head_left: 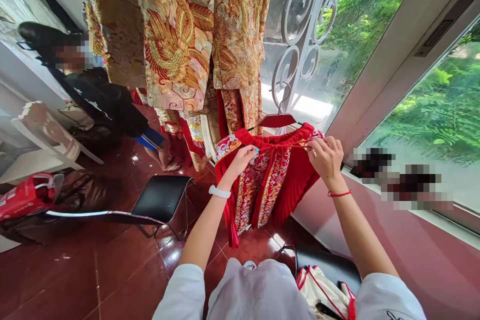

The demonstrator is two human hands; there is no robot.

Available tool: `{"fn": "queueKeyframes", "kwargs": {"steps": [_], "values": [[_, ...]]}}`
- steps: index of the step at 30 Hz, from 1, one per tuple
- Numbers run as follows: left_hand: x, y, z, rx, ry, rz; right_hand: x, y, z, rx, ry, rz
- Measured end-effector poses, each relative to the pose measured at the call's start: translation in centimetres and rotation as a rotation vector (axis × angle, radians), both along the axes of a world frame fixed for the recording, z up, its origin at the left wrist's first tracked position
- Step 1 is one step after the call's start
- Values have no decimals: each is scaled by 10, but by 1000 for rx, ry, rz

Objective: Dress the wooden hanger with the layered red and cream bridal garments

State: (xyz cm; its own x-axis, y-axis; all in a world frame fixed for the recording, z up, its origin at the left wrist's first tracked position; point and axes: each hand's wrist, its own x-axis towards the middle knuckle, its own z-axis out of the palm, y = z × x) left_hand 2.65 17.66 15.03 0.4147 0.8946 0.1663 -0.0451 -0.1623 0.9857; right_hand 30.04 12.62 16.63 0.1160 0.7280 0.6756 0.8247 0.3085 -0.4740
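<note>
A red pleated skirt [296, 180] with embroidered gold and silver panels hangs in front of me from a red hanger [277, 120]. Its gathered waist faces me, and a thin red drawstring [287, 146] crosses the front, with a knot or bow near the middle. My left hand [242, 160], closed in a pinch at the skirt's left side, grips the drawstring. On the right, my right hand [327, 156] pinches the other side of the cord, its fingers by the waistband. The cord looks stretched between both hands.
Gold embroidered garments [180, 35] hang just behind the skirt. A black chair [161, 200] stands left, and another seat [326, 265] with a cream and red cloth [322, 290] is close at right. A person [105, 95] bends at far left. A window [423, 125] lines the right.
</note>
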Motion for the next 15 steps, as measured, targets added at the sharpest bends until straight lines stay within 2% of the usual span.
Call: {"fn": "queueKeyframes", "kwargs": {"steps": [2,4,6,8,13,15], "values": [[1,-2,0,35,19,19,-6,0,-6,39,98,-39],[1,-4,1,69,39,46,-10,1,-14,-43,273,62],[-1,-5,2,79,61,64,-9,2,-20,-129,336,130],[-1,-5,2,88,75,82,-5,0,-22,-124,257,83],[3,-7,1,164,112,149,0,-10,-22,77,-113,-211],[1,-13,3,177,133,148,1,-12,-24,115,-141,-201]]}}
